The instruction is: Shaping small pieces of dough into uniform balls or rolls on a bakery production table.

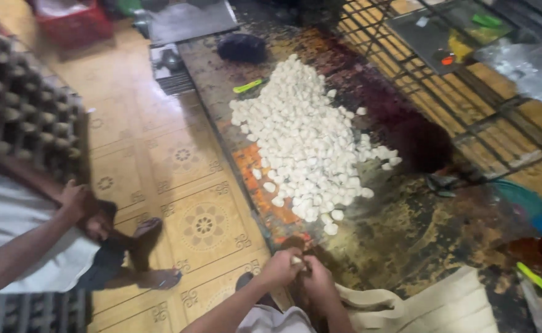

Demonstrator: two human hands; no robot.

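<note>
My left hand (280, 268) and my right hand (320, 283) meet at the near edge of a dark, stained table (406, 234). Together they pinch a small white piece (295, 261) between the fingertips. Just beyond them a large heap of similar white lumps (305, 135) spreads across the table's middle, with a few strays at its near end. What the lumps are cannot be told from this view.
A green-handled tool (248, 85) and a dark bundle (241, 46) lie past the heap. A metal grate (468, 92) fills the right. Cream cloth (443, 302) lies by my right arm. Another person's hand (73, 198) rests at left, beside stacked dark trays (18, 111), over patterned floor tiles (203, 225).
</note>
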